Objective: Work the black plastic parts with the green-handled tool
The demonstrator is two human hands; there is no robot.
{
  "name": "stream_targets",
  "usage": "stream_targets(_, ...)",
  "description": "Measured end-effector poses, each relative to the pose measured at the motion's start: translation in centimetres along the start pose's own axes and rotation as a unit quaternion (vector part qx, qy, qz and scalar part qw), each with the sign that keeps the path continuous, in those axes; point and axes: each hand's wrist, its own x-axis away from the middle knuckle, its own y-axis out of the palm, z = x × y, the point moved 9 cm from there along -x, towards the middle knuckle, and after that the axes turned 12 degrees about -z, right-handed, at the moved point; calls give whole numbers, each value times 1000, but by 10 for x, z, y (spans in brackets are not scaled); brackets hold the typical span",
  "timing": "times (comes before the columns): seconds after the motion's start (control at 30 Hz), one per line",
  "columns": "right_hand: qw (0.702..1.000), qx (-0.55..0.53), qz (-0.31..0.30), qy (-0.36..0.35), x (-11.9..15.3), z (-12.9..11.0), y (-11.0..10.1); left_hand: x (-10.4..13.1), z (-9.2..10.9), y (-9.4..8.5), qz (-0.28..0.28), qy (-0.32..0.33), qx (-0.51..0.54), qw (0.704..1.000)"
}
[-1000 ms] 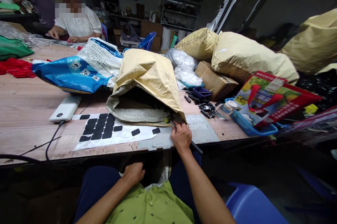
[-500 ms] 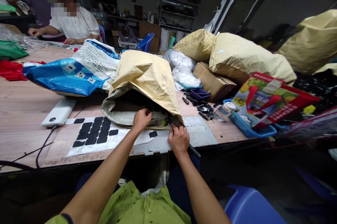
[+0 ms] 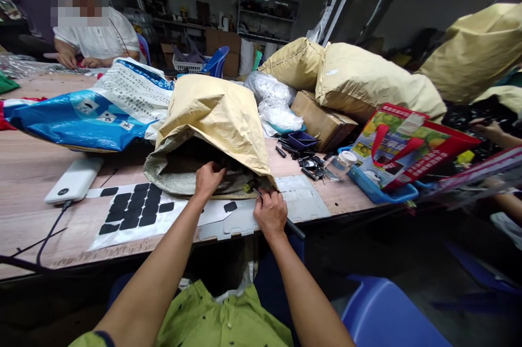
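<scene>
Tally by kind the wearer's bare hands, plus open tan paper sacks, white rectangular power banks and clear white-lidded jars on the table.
Left hand and right hand: 2
Open sack: 1
Power bank: 1
Clear jar: 1
Total: 5

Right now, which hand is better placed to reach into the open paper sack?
Probably the left hand: it is at the mouth of the sack, though whether it holds anything is unclear. The right hand is occupied with a dark-handled tool.

Left hand now at sack mouth
</scene>
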Motion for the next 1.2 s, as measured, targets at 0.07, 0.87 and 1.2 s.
stream_targets(0.07, 1000, 2, 0, -1, 0, -1, 0, 26, 5, -7, 4, 88, 30, 996)
stream_targets(0.87, 974, -213, -40, -65, 15, -10, -28, 102, -12, 38, -88, 176, -51, 979)
stream_targets(1.2, 974, -178, -64, -123, 33, -49, -50, 96, -20, 41, -106, 155, -10, 982)
